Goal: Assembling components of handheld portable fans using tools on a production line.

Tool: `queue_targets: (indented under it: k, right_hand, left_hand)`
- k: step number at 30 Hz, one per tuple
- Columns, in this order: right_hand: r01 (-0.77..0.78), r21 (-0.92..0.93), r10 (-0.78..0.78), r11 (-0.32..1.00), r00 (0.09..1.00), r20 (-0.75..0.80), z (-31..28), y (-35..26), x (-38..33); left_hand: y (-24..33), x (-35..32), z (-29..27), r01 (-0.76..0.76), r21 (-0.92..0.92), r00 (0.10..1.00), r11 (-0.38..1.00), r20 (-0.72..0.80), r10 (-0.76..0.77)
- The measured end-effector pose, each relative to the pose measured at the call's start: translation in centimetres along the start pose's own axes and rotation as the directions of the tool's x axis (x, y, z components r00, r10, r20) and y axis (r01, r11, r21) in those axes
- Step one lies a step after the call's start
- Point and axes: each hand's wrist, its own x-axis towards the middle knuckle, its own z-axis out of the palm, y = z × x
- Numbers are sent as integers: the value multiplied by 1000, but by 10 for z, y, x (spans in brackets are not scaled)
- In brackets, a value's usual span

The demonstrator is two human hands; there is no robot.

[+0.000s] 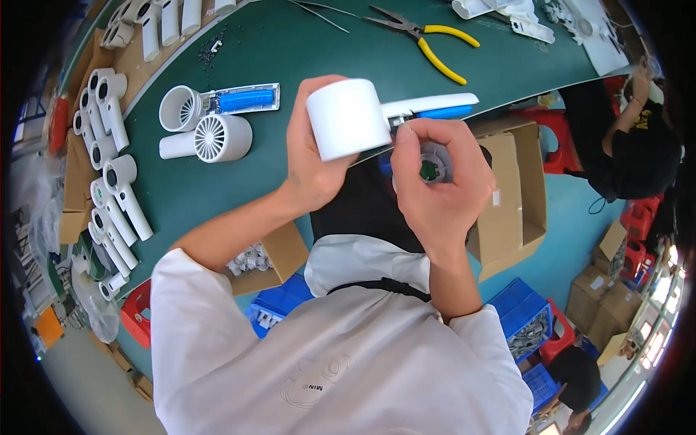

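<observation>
My left hand [317, 174] is wrapped round the white cylindrical head of a handheld fan [348, 119], held above the table's near edge. Its opened handle points right, and a blue battery cell [444, 112] lies along it. At the joint between head and handle, my right hand [453, 181] pinches thumb and forefinger together; what they grip there is too small to tell. Left of my hands lies another opened fan [181, 109] showing its circuit board and blue cell. A closed fan [223, 138] with a slatted grille rests just below it.
Yellow-handled pliers [420, 32] lie on the green table [304, 54] at the back. Several white fans [116, 188] line its left side. A cardboard box [515, 196] stands by my right arm, blue crates [518, 319] lower right. Another person [631, 145] sits at the right.
</observation>
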Motion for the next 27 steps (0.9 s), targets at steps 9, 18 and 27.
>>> queue_targets:
  k: [9,18,27]
  right_hand:
    - [-165,108,161,980,986,48,7,2,-2]
    - [-120,-17,121,993,990,78,14,1,5]
    - [-138,3,138,990,988,64,16,6,1]
  left_hand:
    - [7,1,-4,82,-287,993,954,-62,-104]
    - [7,1,-7,-8,73,999,997,-48,12]
    - [10,-1,-5,2,109,999,994,-38,2]
